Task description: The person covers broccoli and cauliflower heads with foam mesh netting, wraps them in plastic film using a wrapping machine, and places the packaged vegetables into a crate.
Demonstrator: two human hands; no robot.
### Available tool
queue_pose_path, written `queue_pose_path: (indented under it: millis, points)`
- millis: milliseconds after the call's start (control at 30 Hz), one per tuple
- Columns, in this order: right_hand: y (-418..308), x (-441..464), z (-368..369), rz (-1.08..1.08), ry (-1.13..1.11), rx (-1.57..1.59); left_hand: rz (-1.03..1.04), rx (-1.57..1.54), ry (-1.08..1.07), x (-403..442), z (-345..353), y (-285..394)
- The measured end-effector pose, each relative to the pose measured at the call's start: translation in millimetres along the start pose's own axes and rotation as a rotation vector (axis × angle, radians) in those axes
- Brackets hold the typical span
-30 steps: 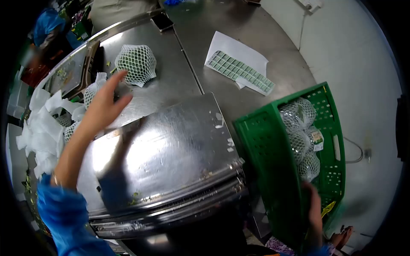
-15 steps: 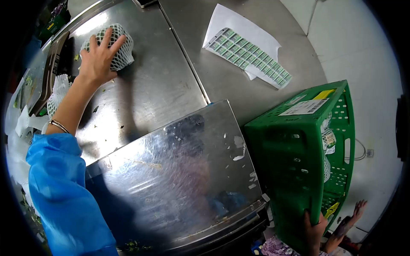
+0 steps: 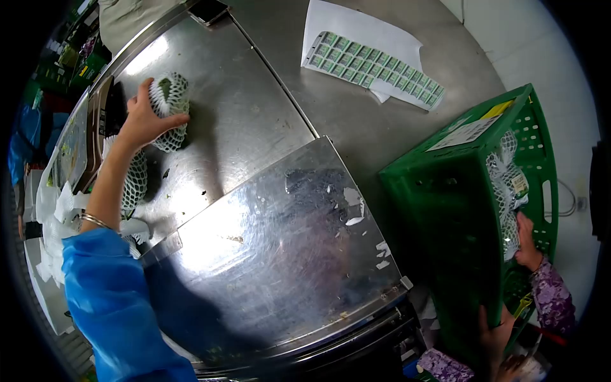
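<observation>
My left hand (image 3: 145, 120), in a blue sleeve, grips a green vegetable in a white foam net (image 3: 169, 102) on the steel table (image 3: 235, 95). Its thumb lies over the near side and its fingers curl behind the far end. What kind of vegetable it is cannot be told through the mesh. Below my wrist lies another white foam net (image 3: 135, 181), partly hidden by my forearm; whether it holds anything is unclear. My right hand is out of view.
At the right, a co-worker in purple patterned sleeves has one hand (image 3: 527, 245) at netted packs (image 3: 506, 184) inside a tilted green crate (image 3: 439, 210), the other at its edge. A green label sheet (image 3: 375, 67) lies at the back, a dark phone-like object (image 3: 207, 11) at the top.
My left hand has gone from spread fingers on top of the netted vegetable to a grip around it, and the vegetable has turned. The co-worker's hand has reached into the crate.
</observation>
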State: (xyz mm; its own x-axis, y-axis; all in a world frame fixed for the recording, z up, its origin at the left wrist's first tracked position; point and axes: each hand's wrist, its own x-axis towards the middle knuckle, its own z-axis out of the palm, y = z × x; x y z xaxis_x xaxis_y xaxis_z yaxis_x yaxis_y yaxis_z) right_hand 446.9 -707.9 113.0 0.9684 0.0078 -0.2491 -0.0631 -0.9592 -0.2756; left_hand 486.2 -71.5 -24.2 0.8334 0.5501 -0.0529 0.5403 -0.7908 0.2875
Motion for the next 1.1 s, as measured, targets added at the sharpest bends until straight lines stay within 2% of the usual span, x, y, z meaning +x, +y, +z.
queue_pose_path:
  millis: [100, 133, 200, 267, 333, 433, 533, 633, 733, 833, 933, 1033, 1100]
  points:
    - [2, -1, 2, -0.02, 0.032, -0.017, -0.054, 0.224, -0.094, 3, -11, 33]
    - [1, -1, 2, -0.047, 0.03, 0.01, -0.073, 0.638, -0.07, -10, -22, 70]
    - [2, 0, 0, -0.045, -0.004, -0.016, 0.603, 0.693, 0.243, -11, -24, 88]
    - [2, -1, 0, -0.036, 0.015, 0.009, 1.017, 0.515, 0.043, -13, -20, 139]
    - [5, -2, -3, -0.016, -0.033, 0.022, 1.228, 0.699, 0.046, -2, 16, 165]
    - [7, 0, -2, -0.017, -0.018, -0.002, 1.197, 0.632, -0.047, 14, 52, 185]
    - [3, 0, -1, -0.012, 0.02, 0.007, 1.165, 0.779, -0.079, 19, 66, 187]
    - [4, 1, -3, -0.061, -0.015, -0.015, 1.237, 0.74, -0.054, 17, 68, 197]
    - [2, 3, -5, 0.01, -0.05, -0.003, 1.345, 0.628, 0.002, 22, 79, 211]
    - [-3, 2, -7, 0.004, -0.049, -0.012, 1.323, 0.573, 0.032, 29, 88, 219]
    - [-5, 2, -7, 0.043, -0.052, 0.005, 1.272, 0.655, -0.017, 25, 76, 216]
    - [-8, 3, -8, 0.058, -0.067, 0.08, 1.099, 0.636, 0.015, 4, 46, 198]
    - [-11, 4, -9, 0.041, -0.072, 0.07, 0.873, 0.617, 0.153, -8, 26, 165]
